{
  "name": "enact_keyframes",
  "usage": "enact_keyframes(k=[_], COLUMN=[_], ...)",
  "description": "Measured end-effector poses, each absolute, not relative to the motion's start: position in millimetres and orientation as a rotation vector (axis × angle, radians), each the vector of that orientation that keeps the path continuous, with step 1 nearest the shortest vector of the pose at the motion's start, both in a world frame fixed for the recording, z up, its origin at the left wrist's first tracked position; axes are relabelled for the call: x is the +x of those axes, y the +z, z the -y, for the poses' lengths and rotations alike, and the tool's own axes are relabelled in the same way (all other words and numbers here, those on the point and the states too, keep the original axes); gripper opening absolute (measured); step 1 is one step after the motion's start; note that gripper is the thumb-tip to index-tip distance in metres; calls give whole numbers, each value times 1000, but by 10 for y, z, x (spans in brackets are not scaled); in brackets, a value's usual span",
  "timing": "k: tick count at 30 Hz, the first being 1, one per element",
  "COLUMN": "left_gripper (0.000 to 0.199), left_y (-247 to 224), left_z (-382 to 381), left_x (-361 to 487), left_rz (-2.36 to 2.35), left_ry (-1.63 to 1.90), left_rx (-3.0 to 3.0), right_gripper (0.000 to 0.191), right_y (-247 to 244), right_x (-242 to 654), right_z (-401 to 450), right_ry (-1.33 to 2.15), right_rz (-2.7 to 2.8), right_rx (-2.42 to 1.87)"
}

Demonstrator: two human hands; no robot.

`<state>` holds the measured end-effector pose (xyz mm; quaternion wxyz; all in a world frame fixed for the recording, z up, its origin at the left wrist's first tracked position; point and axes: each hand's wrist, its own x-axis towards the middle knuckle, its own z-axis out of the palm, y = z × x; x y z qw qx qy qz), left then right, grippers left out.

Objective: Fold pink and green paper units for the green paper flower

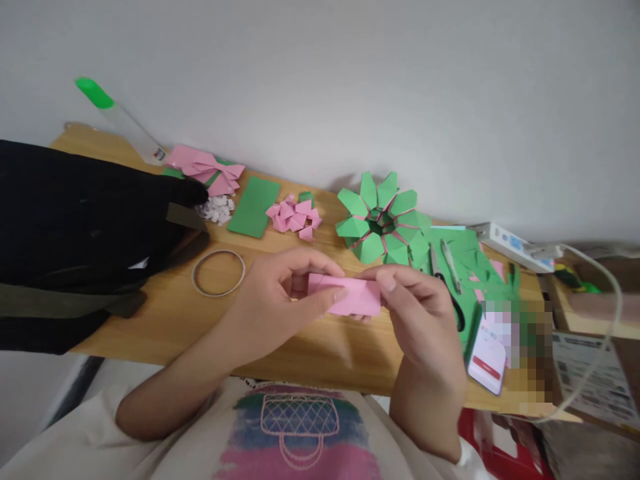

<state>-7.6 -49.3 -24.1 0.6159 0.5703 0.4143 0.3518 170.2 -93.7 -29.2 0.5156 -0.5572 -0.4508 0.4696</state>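
Both your hands pinch a small, flat, oblong piece of folded pink paper between them, above a light wooden table.
The paper lies directly between your hands, its long axis running side to side, its right end slightly nearer your body. Your left hand grips the left end, its thumb reaching across the face towards the middle; your right hand pinches the right end, so neither hand is apart from it. Beyond the paper, slightly to the right, stands a ring of green and pink folded paper; beyond it, to the left, sit a heap of small pink folded pieces and a green paper rectangle.
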Motion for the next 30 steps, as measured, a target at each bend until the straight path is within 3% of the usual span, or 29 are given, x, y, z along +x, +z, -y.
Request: enact_keyframes(k=[17,30], left_gripper=[16,12], left_y=[-223,-203], left_z=[513,521], left_x=[-38,-62], left_rz=[-904,-985], left_ry=[744,802], left_rx=[1214,1292], right_gripper=[18,20], right_y=[-262,-250], right_x=[1673,1681], right_z=[902,922], right_ry=[1272,1385], right_rz=[1036,1065], right_rx=[-1340,-1292])
